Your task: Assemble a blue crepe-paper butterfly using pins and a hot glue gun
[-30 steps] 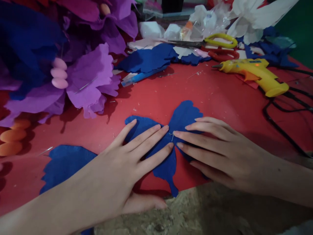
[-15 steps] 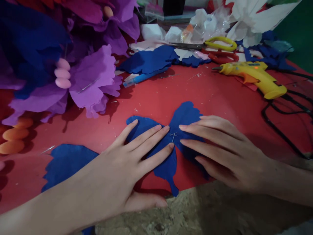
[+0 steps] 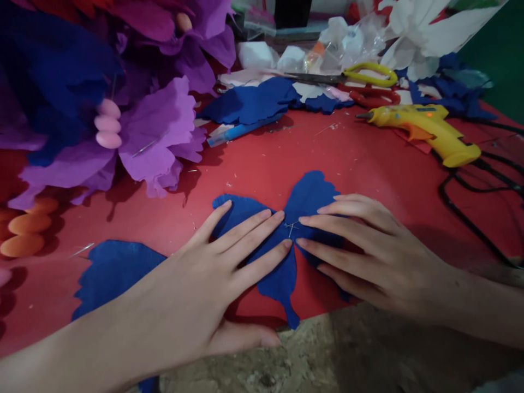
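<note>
A blue paper butterfly [image 3: 313,194] lies flat near the front edge of the red table, its wings spread. Several thin metal pins or wires [image 3: 291,227] cross at its middle. My left hand [image 3: 221,267] rests on the left wing with fingers spread, the thumb out past the table edge. On the right wing lie the fingertips of my right hand [image 3: 376,248], slightly apart and stretched toward the crossed wires. Neither hand grips anything. Partly under my left forearm is another blue cut-out [image 3: 118,273], its lower part hidden.
A yellow glue gun [image 3: 426,128] with a black cord lies at the right. Behind it are scissors [image 3: 370,73] with yellow and red handles, blue scraps [image 3: 249,101] and a blue pen [image 3: 245,129]. Purple paper butterflies [image 3: 158,125] crowd the left. The red table [image 3: 270,158] ends just below the butterfly.
My right hand has shifted slightly, its fingers sliding a little to the left and its forefinger lifting or curling on the right wing. My left hand stays in place.
</note>
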Demonstrator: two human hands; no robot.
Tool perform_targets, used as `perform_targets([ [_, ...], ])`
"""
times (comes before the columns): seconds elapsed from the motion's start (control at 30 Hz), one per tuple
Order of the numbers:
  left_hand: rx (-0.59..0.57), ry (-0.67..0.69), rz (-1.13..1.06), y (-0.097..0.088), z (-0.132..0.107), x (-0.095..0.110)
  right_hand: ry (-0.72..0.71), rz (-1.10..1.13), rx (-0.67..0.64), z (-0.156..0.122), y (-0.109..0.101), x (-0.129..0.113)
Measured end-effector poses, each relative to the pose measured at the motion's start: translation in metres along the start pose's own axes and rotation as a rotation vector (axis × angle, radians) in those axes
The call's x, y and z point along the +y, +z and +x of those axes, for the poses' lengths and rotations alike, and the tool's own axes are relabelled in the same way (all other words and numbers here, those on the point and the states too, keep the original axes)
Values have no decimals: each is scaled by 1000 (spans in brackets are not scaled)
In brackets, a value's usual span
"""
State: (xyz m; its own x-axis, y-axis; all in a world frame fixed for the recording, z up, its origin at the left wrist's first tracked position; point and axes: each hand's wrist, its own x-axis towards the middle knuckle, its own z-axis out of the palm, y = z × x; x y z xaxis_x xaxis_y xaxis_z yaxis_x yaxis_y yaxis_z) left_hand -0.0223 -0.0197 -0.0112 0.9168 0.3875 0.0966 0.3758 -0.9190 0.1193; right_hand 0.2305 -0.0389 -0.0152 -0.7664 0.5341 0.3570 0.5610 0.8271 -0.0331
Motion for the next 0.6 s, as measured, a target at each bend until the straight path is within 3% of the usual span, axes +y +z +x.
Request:
perform_targets([
  [0.23, 19, 6, 34, 1, 0, 1, -34, -54, -6, 3, -1, -2],
  [0.6, -60, -52, -90, -1, 0, 0, -13, -27, 1, 1, 1, -2],
])
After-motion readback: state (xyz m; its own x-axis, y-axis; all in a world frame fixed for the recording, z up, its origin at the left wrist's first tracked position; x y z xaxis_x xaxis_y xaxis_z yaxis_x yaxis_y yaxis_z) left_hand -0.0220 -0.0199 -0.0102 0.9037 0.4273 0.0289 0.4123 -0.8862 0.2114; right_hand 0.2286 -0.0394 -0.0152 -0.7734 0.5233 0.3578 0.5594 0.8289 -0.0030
